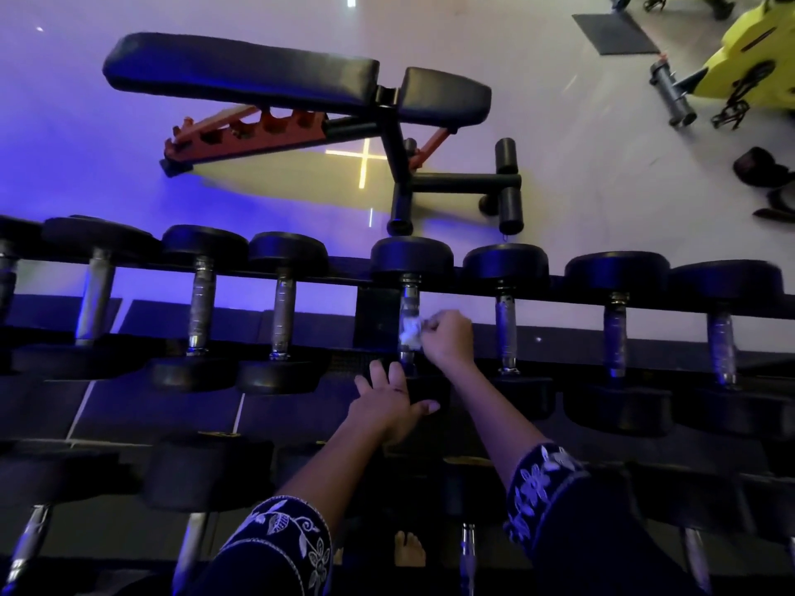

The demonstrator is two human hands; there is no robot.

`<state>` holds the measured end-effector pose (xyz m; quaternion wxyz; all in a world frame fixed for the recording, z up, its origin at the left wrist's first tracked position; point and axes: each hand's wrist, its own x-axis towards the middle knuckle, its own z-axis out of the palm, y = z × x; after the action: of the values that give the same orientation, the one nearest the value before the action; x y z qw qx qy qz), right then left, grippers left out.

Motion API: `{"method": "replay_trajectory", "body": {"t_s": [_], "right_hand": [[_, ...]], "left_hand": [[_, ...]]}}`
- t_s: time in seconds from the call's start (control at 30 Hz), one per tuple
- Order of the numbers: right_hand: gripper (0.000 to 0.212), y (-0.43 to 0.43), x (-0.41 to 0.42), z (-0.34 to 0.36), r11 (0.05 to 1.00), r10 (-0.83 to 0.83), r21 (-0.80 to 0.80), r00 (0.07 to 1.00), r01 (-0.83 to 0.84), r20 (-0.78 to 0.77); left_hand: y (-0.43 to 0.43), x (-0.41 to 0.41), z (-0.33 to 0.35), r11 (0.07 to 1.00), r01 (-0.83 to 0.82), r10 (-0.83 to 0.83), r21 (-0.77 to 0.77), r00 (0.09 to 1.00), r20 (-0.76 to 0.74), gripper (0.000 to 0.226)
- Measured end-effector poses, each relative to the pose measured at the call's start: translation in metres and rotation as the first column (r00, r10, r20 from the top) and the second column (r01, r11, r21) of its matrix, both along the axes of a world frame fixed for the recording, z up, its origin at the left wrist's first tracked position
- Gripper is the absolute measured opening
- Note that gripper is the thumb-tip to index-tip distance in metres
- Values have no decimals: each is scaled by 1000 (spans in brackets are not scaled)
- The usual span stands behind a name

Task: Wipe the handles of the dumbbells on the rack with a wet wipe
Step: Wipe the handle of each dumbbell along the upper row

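Right grip [447,337] pinching wet wipe [408,333], pressed to handle [409,299] — left grip [383,404] splayed

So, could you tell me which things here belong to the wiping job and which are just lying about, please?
Job:
wet wipe, pinched by the right hand
dumbbell handle under it
left hand, resting on that dumbbell's near head
other dumbbells

Lying about:
adjustable bench
yellow exercise machine
dark floor mat

Head camera looks steeply down over rack [348,271].
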<state>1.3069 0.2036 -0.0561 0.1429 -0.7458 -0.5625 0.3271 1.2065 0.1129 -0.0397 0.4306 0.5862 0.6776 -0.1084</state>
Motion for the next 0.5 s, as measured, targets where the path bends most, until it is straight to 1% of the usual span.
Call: {"method": "replay_trajectory", "body": {"t_s": [0.07,0.1,0.17,0.27,0.33,0.4,0.43,0.5], "right_hand": [[14,-30,7,-5,999,44,-32,999,-45,-6],[13,-38,7,-5,998,52,-17,998,-52,-22],[14,-35,0,-1,997,22,72,1000,-21,-18],[16,-4,-17,6,975,-62,212,998,62,-10],[16,7,-20,8,966,-40,256,999,34,19],[14,0,-14,5,950,57,304,996,-75,67],[12,-10,-10,1,924,144,345,986,-164,84],[12,-30,0,-5,849,339,402,937,-344,87]], "left_hand": [[-1,-1,-2,1000,0,0,4,1000,5,93],[0,-1,-3,1000,1,-1,5,1000,10,94],[-1,-1,-2,1000,1,-1,13,1000,12,94],[-1,0,-2,1000,-8,8,10,1000,15,94],[0,-1,-4,1000,-8,8,11,1000,20,93],[-1,-1,-5,1000,-4,4,10,1000,18,93],[-2,-1,-6,1000,-2,2,14,1000,20,93],[-3,-2,-9,999,-10,9,30,999,33,92]]}}
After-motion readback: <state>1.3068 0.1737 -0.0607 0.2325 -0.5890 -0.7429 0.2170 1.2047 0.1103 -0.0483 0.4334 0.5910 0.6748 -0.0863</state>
